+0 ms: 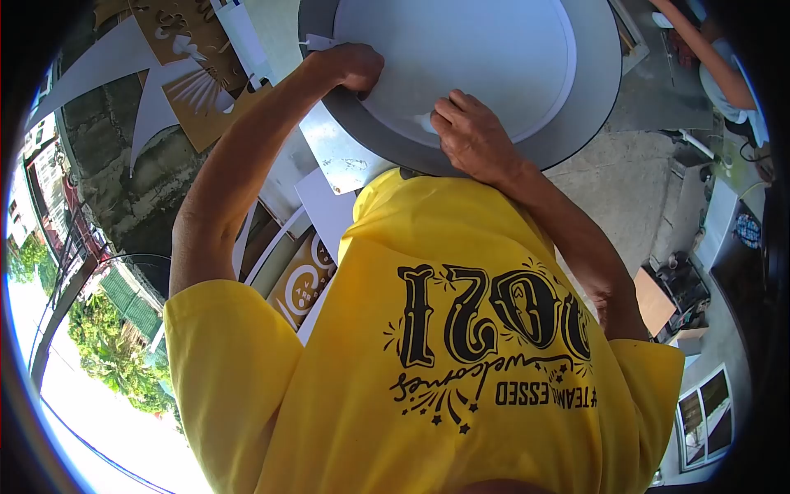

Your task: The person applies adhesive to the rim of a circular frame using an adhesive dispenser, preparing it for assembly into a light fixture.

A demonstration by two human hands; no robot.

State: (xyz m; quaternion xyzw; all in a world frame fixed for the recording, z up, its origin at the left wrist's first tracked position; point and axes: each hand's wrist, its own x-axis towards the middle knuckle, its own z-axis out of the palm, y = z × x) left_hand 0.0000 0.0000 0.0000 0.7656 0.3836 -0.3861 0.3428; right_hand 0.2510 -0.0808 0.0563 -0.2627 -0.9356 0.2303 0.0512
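A large round grey board (592, 74) lies in front of my chest with a white round sheet (469, 49) on top of it. My left hand (352, 66) is curled at the sheet's left edge, fingers closed, with a thin white strip (317, 41) sticking out beside it. At the sheet's near edge my right hand (471, 133) presses down, fingertips pinching a small white bit (428, 123) of the edge. My yellow printed shirt hides the near rim of the board.
Brown and white cut-out stencil shapes (193, 90) hang or lie at the upper left. A shiny metal sheet (341, 156) and white panels sit under the board's left side. Another person's arm (708, 62) is at the upper right, above concrete floor and clutter.
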